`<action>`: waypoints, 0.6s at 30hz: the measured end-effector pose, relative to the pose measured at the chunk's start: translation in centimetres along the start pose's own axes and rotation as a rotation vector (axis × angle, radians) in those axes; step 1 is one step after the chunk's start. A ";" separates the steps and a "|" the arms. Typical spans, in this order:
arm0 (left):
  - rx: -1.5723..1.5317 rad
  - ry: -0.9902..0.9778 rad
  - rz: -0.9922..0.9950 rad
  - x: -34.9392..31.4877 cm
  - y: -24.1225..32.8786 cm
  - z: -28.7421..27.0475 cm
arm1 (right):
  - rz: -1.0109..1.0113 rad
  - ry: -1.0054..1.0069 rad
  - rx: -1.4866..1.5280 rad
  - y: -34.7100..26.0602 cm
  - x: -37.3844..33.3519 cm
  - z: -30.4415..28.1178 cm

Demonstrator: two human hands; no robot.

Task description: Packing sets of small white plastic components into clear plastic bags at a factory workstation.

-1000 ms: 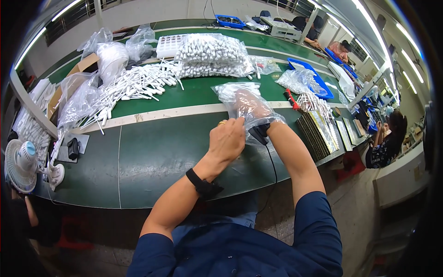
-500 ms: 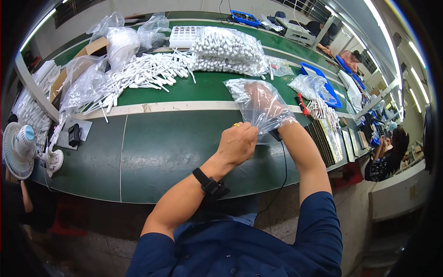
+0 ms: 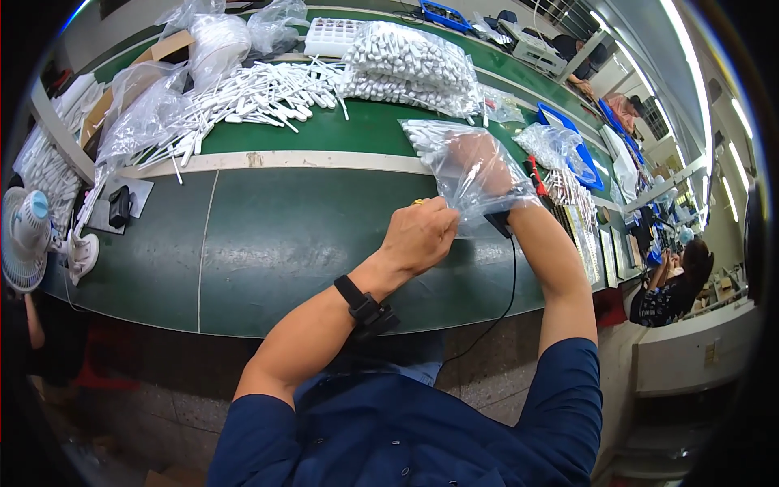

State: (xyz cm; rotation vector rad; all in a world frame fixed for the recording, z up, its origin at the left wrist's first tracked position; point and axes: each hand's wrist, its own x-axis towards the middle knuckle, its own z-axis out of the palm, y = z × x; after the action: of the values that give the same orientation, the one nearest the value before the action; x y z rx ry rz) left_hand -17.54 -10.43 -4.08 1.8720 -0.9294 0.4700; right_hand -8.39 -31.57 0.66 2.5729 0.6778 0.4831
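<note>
My left hand (image 3: 420, 235) is closed, pinching the mouth edge of a clear plastic bag (image 3: 464, 203) over the near part of the table. My right hand (image 3: 480, 162) is inside that bag up to the wrist; creased film blurs its fingers, so I cannot make out their grip. White sticks with thicker rounded ends (image 3: 426, 136) lie in the bag's far left end, beside my right hand. Farther left spreads a loose heap of similar white sticks (image 3: 264, 93). Beyond the bag are stacked clear bags packed full of them (image 3: 412, 69).
A pale ledge (image 3: 276, 159) crosses the green table (image 3: 284, 235). At left stand a small fan (image 3: 28, 239) and a black object (image 3: 119, 207). Red-handled pliers (image 3: 535, 178) and a blue tray (image 3: 591, 158) lie right. A cable (image 3: 513, 284) hangs near my right arm. Other people sit farther right.
The view has shifted a little, so the table sits higher in the picture. My left hand still grips the bag's edge, and my right hand is still inside it.
</note>
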 end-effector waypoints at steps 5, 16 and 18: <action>-0.063 0.027 0.043 0.0 0.3 0.9 | 0.209 0.032 0.686 -0.8 -3.4 0.5; -0.089 -0.019 0.056 -0.4 0.2 0.5 | 0.088 -0.260 0.417 -3.2 -3.7 -1.8; -0.096 -0.024 0.076 -0.4 0.1 0.8 | 0.140 -0.271 0.446 -3.2 -3.2 -1.6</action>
State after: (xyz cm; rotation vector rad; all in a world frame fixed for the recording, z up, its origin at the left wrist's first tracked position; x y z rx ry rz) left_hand -17.96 -10.96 -4.62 1.7640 -1.0252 0.4418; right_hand -12.93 -30.20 -0.23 3.0404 0.5594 0.0144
